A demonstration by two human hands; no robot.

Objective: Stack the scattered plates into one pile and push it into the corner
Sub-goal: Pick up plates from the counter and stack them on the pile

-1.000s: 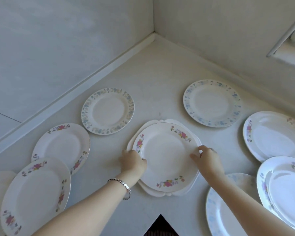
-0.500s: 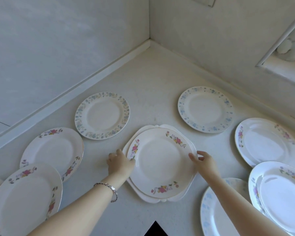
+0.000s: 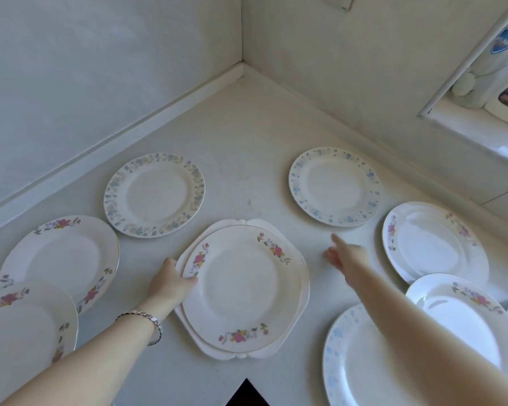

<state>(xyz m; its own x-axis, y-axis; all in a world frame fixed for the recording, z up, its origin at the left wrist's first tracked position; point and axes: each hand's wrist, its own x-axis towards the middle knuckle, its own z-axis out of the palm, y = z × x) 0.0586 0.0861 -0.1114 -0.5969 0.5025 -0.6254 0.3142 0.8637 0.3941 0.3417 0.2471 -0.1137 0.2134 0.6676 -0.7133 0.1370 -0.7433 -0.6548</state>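
Note:
In the middle of the counter a round plate with pink flowers (image 3: 244,291) lies on a white scalloped plate (image 3: 264,355), forming a small pile. My left hand (image 3: 170,281) grips the pile's left rim, thumb on the top plate. My right hand (image 3: 345,254) is stretched out with straight fingers, holding nothing, between the pile and a blue-rimmed plate (image 3: 335,186). Another blue-rimmed plate (image 3: 154,194) lies at the back left. The corner (image 3: 242,71) of the two walls is beyond them.
Two pink-flowered plates (image 3: 59,256) (image 3: 21,332) overlap at the left. At the right lie two more flowered plates (image 3: 434,244) (image 3: 464,315) and a pale blue one (image 3: 355,361) under my forearm. A window sill (image 3: 481,136) runs along the right wall.
My right hand has let go of the pile's right rim and moved right and forward with fingers straightened. My left hand stays at the pile's left rim. The view has tilted up.

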